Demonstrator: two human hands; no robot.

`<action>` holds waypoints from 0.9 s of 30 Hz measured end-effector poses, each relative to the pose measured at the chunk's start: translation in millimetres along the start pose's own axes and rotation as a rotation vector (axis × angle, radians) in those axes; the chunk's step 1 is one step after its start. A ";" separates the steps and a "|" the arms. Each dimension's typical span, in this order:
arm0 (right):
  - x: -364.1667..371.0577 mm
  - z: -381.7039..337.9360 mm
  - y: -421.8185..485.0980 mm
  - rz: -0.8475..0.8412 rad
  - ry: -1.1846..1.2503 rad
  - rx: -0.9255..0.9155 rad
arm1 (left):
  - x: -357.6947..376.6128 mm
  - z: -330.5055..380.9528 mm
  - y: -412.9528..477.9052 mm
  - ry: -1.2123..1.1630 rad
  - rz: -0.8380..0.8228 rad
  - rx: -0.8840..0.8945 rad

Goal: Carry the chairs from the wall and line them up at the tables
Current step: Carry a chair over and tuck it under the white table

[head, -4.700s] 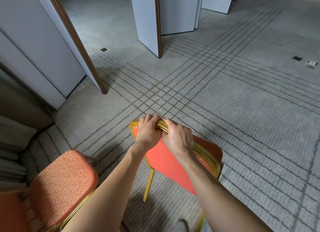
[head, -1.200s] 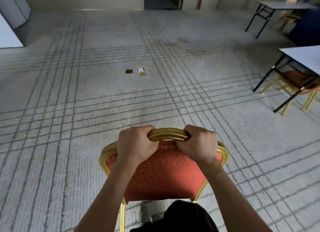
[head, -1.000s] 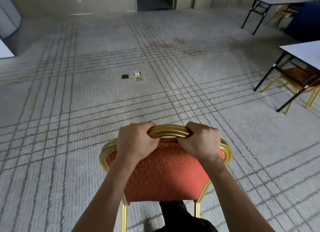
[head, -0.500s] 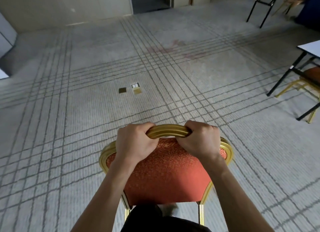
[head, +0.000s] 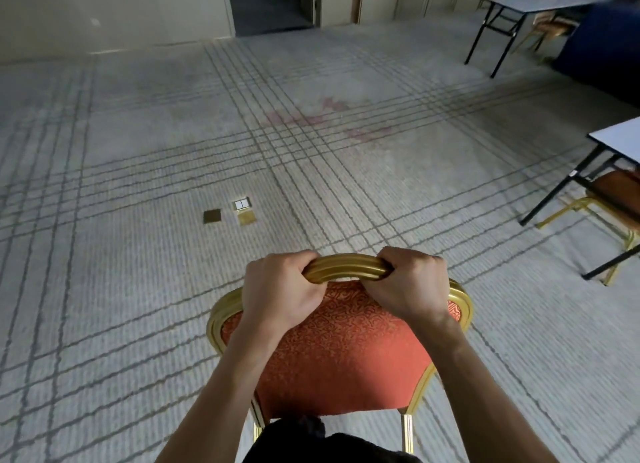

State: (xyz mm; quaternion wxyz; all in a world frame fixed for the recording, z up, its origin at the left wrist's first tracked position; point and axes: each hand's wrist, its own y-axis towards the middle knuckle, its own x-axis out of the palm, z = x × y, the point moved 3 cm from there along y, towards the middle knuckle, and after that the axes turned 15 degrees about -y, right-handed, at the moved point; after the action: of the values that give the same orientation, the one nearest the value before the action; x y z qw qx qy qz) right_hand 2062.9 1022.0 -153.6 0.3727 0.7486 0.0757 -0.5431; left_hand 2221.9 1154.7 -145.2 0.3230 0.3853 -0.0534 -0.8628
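Observation:
A chair (head: 346,358) with a gold metal frame and an orange patterned back is held in front of me, its back facing me. My left hand (head: 277,289) grips the top rail of the back on the left. My right hand (head: 408,282) grips the same rail on the right. The seat is hidden behind the back; two gold legs show below. A white-topped folding table (head: 616,137) with black legs stands at the right edge, with another orange chair (head: 613,199) tucked under it.
Grey carpet with dark crossing lines covers the floor. Small floor socket plates (head: 230,213) lie ahead on the left. A second folding table (head: 533,2) stands at the far right, next to something dark blue (head: 602,43). An open doorway (head: 270,5) is in the far wall.
Since the first frame I have turned away from the partition panels and carried the chair into the open room. Over the last second the floor plates and the tables have come closer. My grip is unchanged.

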 end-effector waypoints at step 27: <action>235.6 167.6 490.0 0.031 -0.011 0.121 | 199.8 -68.3 557.4 0.118 -0.069 0.110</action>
State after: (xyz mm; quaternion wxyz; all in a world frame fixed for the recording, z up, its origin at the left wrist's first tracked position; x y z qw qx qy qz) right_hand 2283.9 497.8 -147.5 0.3356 0.7677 0.0292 -0.5452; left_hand 2458.6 608.0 -128.7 0.2742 0.4542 -0.0685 -0.8449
